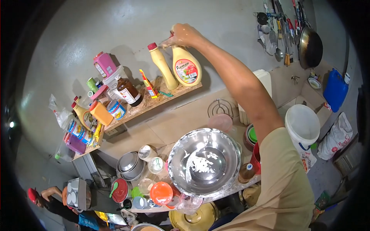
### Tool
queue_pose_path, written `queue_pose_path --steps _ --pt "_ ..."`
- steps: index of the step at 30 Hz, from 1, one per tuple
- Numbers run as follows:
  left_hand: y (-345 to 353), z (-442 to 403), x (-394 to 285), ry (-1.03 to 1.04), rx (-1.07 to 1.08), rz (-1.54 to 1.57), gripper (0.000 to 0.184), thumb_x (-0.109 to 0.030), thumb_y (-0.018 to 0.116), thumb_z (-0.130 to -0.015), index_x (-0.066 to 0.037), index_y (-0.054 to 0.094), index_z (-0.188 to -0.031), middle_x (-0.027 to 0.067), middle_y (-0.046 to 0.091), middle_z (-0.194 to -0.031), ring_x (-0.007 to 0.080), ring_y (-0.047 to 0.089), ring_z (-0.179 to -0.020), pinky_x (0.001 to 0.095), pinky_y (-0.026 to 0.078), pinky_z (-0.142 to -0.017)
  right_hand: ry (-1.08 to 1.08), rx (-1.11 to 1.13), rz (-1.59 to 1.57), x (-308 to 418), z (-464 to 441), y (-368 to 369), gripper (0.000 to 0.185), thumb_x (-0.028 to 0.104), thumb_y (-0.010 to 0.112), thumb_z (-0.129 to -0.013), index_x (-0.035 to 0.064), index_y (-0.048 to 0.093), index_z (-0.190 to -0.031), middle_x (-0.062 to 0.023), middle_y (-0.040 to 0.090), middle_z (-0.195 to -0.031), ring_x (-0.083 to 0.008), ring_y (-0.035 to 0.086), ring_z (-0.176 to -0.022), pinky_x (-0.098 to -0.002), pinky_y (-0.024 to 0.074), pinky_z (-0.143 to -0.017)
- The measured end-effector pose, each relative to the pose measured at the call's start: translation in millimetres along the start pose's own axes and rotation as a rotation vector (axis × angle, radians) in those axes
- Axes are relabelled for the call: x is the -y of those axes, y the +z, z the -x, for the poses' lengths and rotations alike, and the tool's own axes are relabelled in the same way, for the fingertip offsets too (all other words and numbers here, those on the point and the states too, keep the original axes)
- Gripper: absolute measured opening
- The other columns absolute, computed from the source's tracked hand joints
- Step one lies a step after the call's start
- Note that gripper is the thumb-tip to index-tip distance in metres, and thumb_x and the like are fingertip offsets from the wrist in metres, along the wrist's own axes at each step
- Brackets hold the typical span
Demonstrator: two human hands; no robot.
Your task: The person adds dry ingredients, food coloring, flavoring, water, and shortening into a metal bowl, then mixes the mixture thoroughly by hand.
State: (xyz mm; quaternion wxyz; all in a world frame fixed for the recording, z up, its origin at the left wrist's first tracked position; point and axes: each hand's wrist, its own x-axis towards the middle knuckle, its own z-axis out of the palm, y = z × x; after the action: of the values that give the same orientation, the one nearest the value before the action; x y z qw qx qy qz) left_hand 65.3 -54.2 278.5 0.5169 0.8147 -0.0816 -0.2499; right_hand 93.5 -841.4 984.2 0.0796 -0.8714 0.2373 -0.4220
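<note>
My right hand is raised to the wall shelf, its fingers closed round the top of a cream-yellow bottle with a round fruit label. That bottle's cap is mostly hidden by the hand. Just left of it stands a similar yellow bottle with a red cap. A red and yellow packet and a brown bottle are further left on the shelf. Below is a large steel basin with white residue inside. My left hand is not in view.
Cups and an orange bowl crowd the counter left of the basin. A white bucket and a blue jerrycan are at right. Utensils and a pan hang at upper right. Another person is at lower left.
</note>
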Motion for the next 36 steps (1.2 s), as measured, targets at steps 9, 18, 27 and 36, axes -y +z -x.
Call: queue_pose_path --steps 9,18,27,36 --pt "29 54 -137 0.095 -0.024 -0.143 0.029 -0.023 0.068 -0.09 0.005 0.073 -0.099 0.0087 0.068 -0.076 0.0175 0.058 -0.067 0.0342 0.046 -0.061 -0.236 -0.009 -0.127 21 56 -32 0.055 0.042 0.089 -0.064 -0.0008 0.071 -0.094 -0.02 0.072 -0.089 -0.0338 0.07 -0.083 -0.0432 0.0544 -0.078" --pt "41 111 -289 0.58 -0.089 0.124 0.033 -0.009 0.081 -0.087 0.002 0.069 -0.115 0.0067 0.068 -0.101 0.0155 0.066 -0.091 0.031 0.054 -0.086 -0.496 0.454 -0.741 151 216 -89 0.039 0.019 0.092 -0.071 0.0035 0.069 -0.099 -0.0042 0.068 -0.092 -0.0132 0.063 -0.09 -0.0318 0.0521 -0.085" --pt "39 299 -358 0.841 -0.691 -0.344 0.073 -0.019 0.089 -0.073 -0.001 0.056 -0.136 0.0234 0.061 -0.13 0.0382 0.063 -0.116 0.0442 0.051 -0.097 -0.598 1.015 -1.153 293 472 -67 0.037 0.006 0.086 -0.071 0.0015 0.071 -0.105 -0.0048 0.069 -0.099 -0.0131 0.064 -0.098 -0.0303 0.0525 -0.089" --pt "25 443 -196 0.219 -0.872 -0.096 0.047 -0.023 0.086 -0.074 -0.004 0.069 -0.114 0.0161 0.076 -0.093 0.0293 0.075 -0.083 0.0392 0.057 -0.078 -1.045 1.29 -1.346 421 702 -25 0.038 0.026 0.081 -0.068 0.0034 0.06 -0.091 -0.0127 0.064 -0.083 -0.0267 0.063 -0.075 -0.0412 0.0507 -0.069"
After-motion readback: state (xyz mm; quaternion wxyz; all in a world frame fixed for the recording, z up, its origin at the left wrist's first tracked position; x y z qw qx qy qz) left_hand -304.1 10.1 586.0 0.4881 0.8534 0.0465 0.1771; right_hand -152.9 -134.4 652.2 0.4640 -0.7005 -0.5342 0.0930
